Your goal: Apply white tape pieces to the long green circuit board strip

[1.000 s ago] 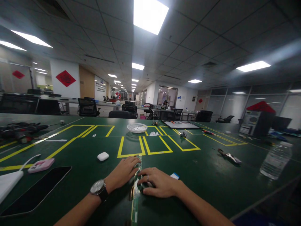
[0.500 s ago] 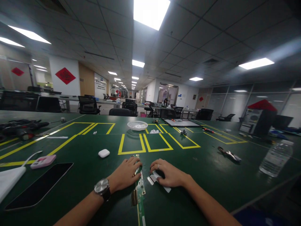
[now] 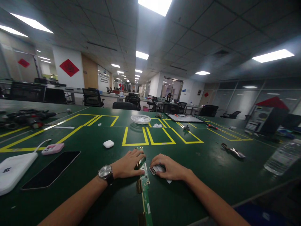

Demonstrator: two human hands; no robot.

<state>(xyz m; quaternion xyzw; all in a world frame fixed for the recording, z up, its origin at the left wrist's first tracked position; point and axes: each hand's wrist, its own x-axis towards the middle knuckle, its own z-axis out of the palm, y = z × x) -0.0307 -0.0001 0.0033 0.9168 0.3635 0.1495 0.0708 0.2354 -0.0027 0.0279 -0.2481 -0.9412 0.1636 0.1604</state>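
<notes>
A long, narrow green circuit board [image 3: 146,191] runs toward me on the green table, with gold-brown film tabs along its left edge. My left hand [image 3: 129,164], with a watch on the wrist, grips the board near its far end, fingers over the top and thumb on its face. Just right of the board, my right hand [image 3: 169,168] is closed around a folded white flat cable [image 3: 159,169] with a dark band at its end. The fingers hide part of it. Its tip lies close to the board's edge; whether they touch I cannot tell.
Left are a phone [image 3: 53,169], a white power bank [image 3: 17,171], a pink case [image 3: 53,148] and a white earbud case [image 3: 108,144]. Ahead stands a white basket [image 3: 140,119]. Right are pliers [image 3: 232,151] and a water bottle [image 3: 281,157]. A person [image 3: 168,98] sits far back.
My right hand has turned the white flat cable so its end faces the board. The left hand stays on the board, with its thumb now farther across it. The view has shifted slightly.
</notes>
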